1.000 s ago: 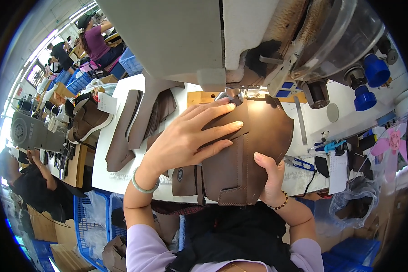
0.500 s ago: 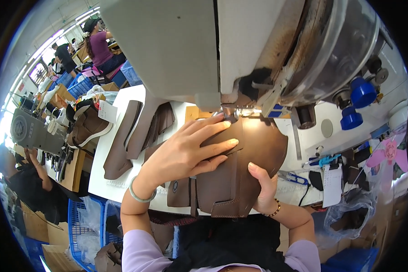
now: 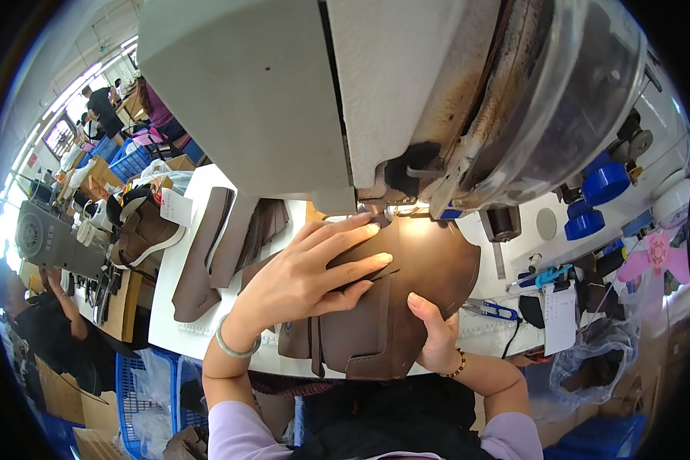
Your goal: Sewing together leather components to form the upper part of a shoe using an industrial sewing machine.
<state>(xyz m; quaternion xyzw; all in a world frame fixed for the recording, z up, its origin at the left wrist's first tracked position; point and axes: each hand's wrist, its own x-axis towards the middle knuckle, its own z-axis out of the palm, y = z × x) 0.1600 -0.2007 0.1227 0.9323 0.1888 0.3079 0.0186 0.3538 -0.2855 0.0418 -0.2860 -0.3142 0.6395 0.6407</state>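
Worktable: white flat table top (image 3: 178,307) under my hands, its near edge just above my dark lap.
Machine: large grey-white sewing machine head (image 3: 299,100) hangs over the table and fills the upper half of my view; its needle area sits just beyond my left fingertips.
Room: long workshop with windows on the far left, where other people stand among cardboard boxes and blue plastic crates (image 3: 134,161); another person in dark clothes sits at the left rim.
Workpiece: brown leather piece with a rounded far edge (image 3: 429,268) lies flat on the table, reaching from the needle area back to the table's near edge.
Left hand: my left hand (image 3: 299,280) lies palm down on the leather with fingers spread and stretched out toward the needle; it presses flat and grasps nothing. A pale green bangle (image 3: 234,349) circles that wrist.
Right hand: my right hand (image 3: 433,341) clasps the leather's near right edge, thumb on top and pointing up, the other fingers hidden beneath it. A beaded bracelet (image 3: 456,366) sits on that wrist.
Stack: more brown cut leather strips (image 3: 207,253) lie on the table to the left, apart from my hands.
Snips: small blue-handled thread snips (image 3: 494,310) rest just right of the leather.
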